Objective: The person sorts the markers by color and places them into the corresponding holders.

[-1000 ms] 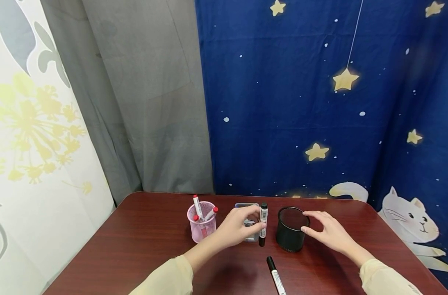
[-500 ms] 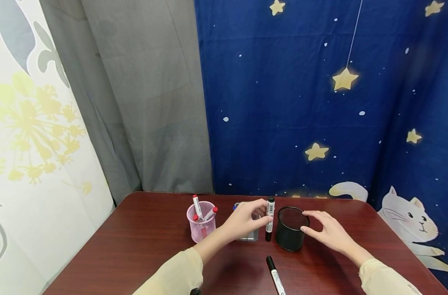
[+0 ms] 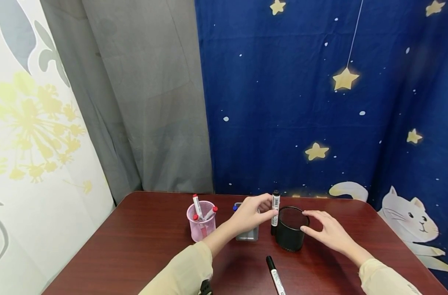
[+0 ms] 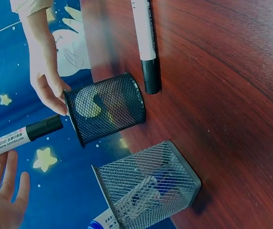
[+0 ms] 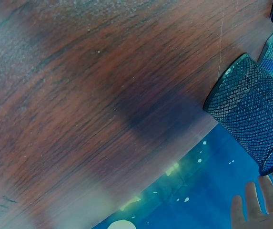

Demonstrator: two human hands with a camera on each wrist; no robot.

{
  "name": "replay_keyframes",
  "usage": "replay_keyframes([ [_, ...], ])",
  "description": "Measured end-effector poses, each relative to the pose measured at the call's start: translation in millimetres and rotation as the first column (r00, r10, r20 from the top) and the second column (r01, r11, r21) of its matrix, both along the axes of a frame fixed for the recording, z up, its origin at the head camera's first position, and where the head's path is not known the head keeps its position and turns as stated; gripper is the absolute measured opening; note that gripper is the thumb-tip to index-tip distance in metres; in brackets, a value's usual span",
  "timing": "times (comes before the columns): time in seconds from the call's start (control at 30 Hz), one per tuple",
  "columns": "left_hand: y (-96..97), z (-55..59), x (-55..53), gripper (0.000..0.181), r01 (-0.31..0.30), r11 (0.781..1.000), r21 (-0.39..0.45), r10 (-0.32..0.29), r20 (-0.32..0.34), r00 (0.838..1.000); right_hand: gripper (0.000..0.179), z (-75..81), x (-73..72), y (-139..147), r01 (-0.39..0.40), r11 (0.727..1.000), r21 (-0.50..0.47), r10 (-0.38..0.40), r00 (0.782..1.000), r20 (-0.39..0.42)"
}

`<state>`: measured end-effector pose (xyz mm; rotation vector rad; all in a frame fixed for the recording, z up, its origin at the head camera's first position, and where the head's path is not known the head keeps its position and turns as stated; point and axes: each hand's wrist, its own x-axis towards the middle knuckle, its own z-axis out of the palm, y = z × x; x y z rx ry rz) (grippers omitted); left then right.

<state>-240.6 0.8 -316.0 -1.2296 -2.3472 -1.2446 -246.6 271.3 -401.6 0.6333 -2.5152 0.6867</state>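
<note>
My left hand (image 3: 251, 215) pinches a whiteboard marker (image 3: 275, 209) between thumb and fingers, upright at the left side of a black mesh pen holder (image 3: 289, 237). In the left wrist view the marker's black capped end (image 4: 45, 127) points toward the holder's open rim. The black holder stands on the table, and in the right wrist view its mesh wall (image 5: 255, 109) shows no pen clearly. With thumb and fingertips, my right hand (image 3: 328, 232) holds this holder by its right rim. Another black-capped marker (image 3: 276, 276) lies on the table in front of it.
Behind my left hand stands a silver mesh holder (image 3: 248, 236) containing blue-capped markers. To the left is a pink mesh holder (image 3: 198, 232) with several red-capped markers. The dark red table (image 3: 146, 241) ends at curtains at the back.
My left hand has moved right and slightly up with the whiteboard marker, from in front of the silver holder to the black holder's left side. The right hand stays on the rim.
</note>
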Motion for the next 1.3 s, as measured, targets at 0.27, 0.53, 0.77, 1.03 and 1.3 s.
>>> replay_keyframes([
  [0.27,6.7,2.8,-6.8,0.014,-0.002,1.0,-0.002,0.002,0.039,0.999,0.045,-0.7,-0.6,0,0.002,1.0,0.004,-0.002,1.0,0.001],
  [0.53,12.3,4.8,-12.2,0.013,-0.014,1.0,-0.017,0.015,0.029,0.999,0.046,-0.5,-1.5,1,-0.003,1.0,0.0,0.003,1.0,0.011],
  [0.77,16.2,3.9,-15.4,0.015,-0.019,0.999,-0.029,0.02,0.02,1.0,0.047,-0.7,-1.8,1,-0.005,1.0,-0.005,0.005,1.0,0.019],
  [1.03,21.6,6.0,-17.3,0.016,-0.025,0.999,-0.043,0.026,0.026,0.999,0.047,-0.4,-1.5,1,-0.007,1.0,-0.006,0.007,1.0,0.012],
  [1.3,24.0,8.6,-19.4,0.016,-0.039,0.998,-0.043,0.041,0.038,0.998,0.047,0.1,-1.2,1,-0.008,1.0,0.002,0.008,1.0,0.004],
])
